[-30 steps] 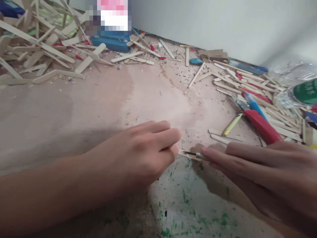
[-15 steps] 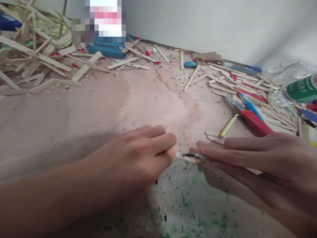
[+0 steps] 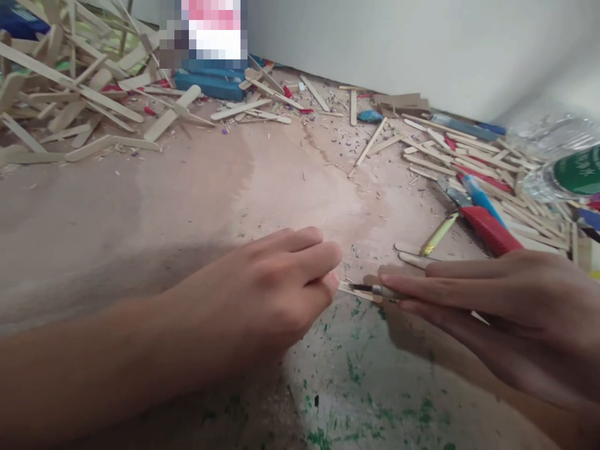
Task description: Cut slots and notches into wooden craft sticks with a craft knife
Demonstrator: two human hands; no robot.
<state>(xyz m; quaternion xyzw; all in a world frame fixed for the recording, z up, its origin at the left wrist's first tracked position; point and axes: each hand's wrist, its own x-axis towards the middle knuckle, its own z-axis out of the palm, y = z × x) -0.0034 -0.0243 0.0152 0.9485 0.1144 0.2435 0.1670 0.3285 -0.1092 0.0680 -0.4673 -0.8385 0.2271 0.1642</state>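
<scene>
Head view: left hand (image 3: 262, 294) curled nearly closed, fingertips pinning one end of a flat wooden stick (image 3: 355, 291) to the work surface (image 3: 187, 187); that end is hidden under the fingers. Right hand (image 3: 492, 300) wraps its fingers tight round a thin tool (image 3: 372, 289), pen-style, dark tip on the stick btw. both hands. Handle buried in the palm, tip blurred, poss. a blade or fine brush. Clear bottle (image 3: 553, 156) w/ green label is cut off at the right edge; contents can't be told.

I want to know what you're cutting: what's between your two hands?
Head view: a wooden stick and the craft knife tip lie between the left hand and right hand.
</scene>
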